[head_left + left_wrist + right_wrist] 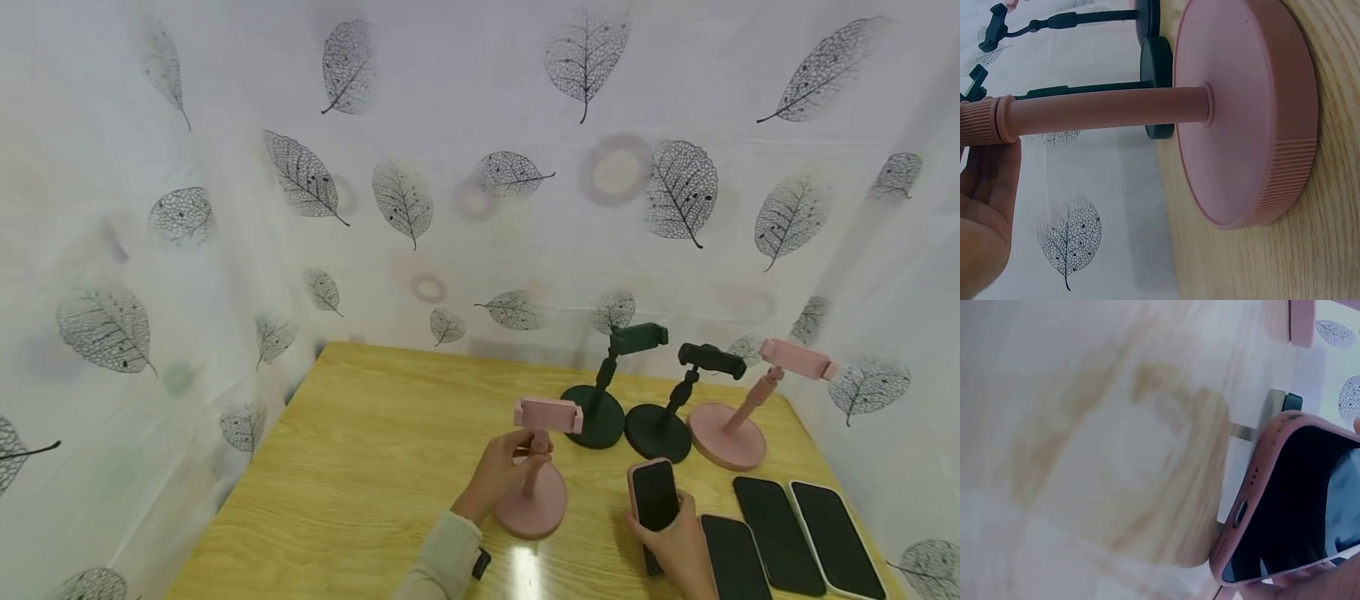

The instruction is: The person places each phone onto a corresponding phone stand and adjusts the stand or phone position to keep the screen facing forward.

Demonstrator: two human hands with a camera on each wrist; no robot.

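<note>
In the head view my left hand [491, 477] grips the upper stem of a pink phone stand [534, 510], just below its clamp head [550, 414]. The stand's round base is on the table, and the left wrist view shows its stem [1110, 111] with my fingers [999, 181] at the ribbed collar. My right hand [684, 546] holds a phone in a pink case [655, 497] by its sides, with the dark screen facing up. In the right wrist view the phone's bottom edge with its charging port [1241, 512] faces the camera.
Behind stand a dark green phone stand [592, 417], a black one [658, 433] and another pink one [727, 435]. Several phones lie at the right, among them a black one [780, 533] and a white-edged one [838, 537]. A leaf-print curtain [450, 267] surrounds the wooden table [360, 467].
</note>
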